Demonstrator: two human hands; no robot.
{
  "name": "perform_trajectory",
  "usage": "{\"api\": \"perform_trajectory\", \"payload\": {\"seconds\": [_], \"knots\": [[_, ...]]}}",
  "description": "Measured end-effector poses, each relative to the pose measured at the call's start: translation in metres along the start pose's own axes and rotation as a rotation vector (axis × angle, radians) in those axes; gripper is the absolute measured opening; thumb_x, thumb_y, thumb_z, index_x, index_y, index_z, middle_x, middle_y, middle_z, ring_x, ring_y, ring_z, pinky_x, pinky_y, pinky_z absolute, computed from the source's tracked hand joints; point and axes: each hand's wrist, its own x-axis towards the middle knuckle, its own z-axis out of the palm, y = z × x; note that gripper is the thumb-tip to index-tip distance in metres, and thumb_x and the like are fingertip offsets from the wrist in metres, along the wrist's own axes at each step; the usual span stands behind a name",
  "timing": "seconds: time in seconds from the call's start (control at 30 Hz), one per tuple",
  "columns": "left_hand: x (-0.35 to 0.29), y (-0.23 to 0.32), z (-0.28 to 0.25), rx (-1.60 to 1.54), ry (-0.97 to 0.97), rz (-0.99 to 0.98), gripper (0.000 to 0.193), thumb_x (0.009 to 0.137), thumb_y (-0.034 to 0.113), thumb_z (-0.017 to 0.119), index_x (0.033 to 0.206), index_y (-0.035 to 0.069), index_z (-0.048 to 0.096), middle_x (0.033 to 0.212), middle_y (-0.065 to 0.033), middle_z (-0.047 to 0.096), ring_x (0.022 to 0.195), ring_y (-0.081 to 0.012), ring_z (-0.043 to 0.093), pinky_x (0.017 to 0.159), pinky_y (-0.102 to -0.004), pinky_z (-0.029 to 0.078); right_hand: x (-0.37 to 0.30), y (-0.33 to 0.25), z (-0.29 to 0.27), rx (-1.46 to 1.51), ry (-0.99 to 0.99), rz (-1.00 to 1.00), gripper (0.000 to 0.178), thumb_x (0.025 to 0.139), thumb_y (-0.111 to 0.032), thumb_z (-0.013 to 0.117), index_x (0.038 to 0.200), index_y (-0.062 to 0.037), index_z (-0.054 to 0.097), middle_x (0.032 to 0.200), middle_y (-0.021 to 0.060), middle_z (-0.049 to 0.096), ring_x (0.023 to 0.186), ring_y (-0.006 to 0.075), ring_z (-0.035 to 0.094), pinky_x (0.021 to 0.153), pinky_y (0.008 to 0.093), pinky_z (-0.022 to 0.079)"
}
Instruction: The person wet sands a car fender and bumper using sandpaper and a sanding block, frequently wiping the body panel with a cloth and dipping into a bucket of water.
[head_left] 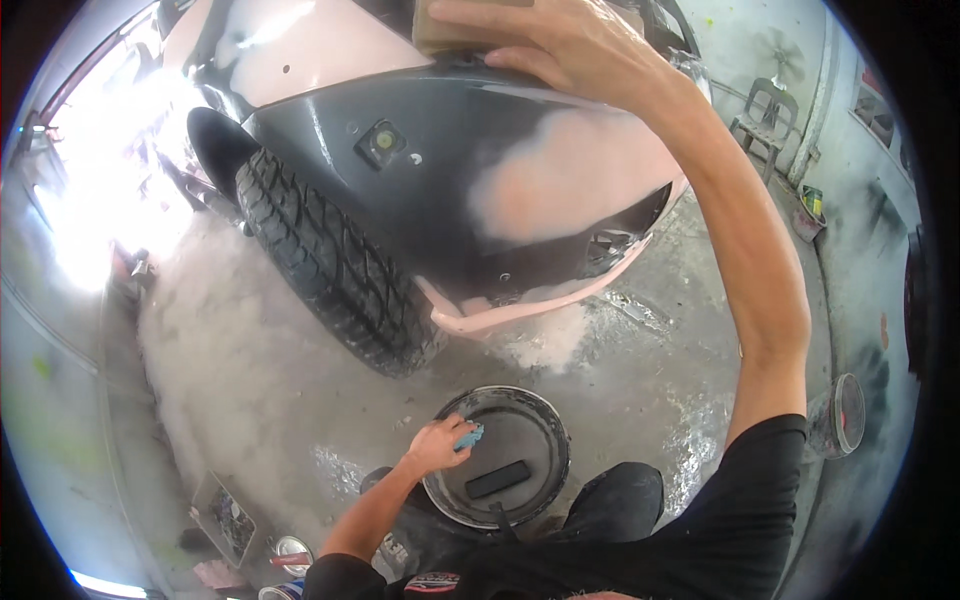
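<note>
while our right hand (560, 45) presses the tan sanding block (450, 28) flat-fingered on the grey-and-pink car fender (470, 150), our left hand (437, 445) pinches a blue cloth (468, 436) over the black bucket (555, 420); we advise even pressure.

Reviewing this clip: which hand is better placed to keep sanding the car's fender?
Right. The right hand already presses the sanding block on the fender; the left hand holds a blue cloth at the bucket.

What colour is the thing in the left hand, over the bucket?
Light blue, a small cloth or sponge gripped by the left hand at the bucket rim; head view.
</note>
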Motion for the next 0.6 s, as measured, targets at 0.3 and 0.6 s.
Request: {"api": "perform_trajectory", "payload": {"seconds": [0.3,0.6], "knots": [[0.000,0.000,0.000,-0.053,0.031,0.014,0.050,0.082,0.030,0.078,0.129,0.016,0.072,0.119,-0.0117,0.068,0.095,-0.0345,0.073,0.088,-0.0448,0.060,0.004,-0.014,-0.011,-0.009,-0.166,-0.003,0.058,0.093,-0.033,0.078,0.146,-0.0448,0.059,0.148,0.0275,0.044,0.124,0.0449,0.054,0.108,0.0576,0.049],[-0.001,0.000,0.004,-0.051,0.030,0.011,0.050,0.081,0.030,0.079,0.129,0.016,0.072,0.117,-0.0110,0.068,0.094,-0.0342,0.073,0.089,-0.0444,0.060,0.039,-0.025,0.001,-0.156,-0.099,-0.217,0.055,0.097,-0.033,0.073,0.149,-0.0422,0.055,0.145,0.0298,0.047,0.130,0.0425,0.053,0.114,0.0624,0.042]]}}
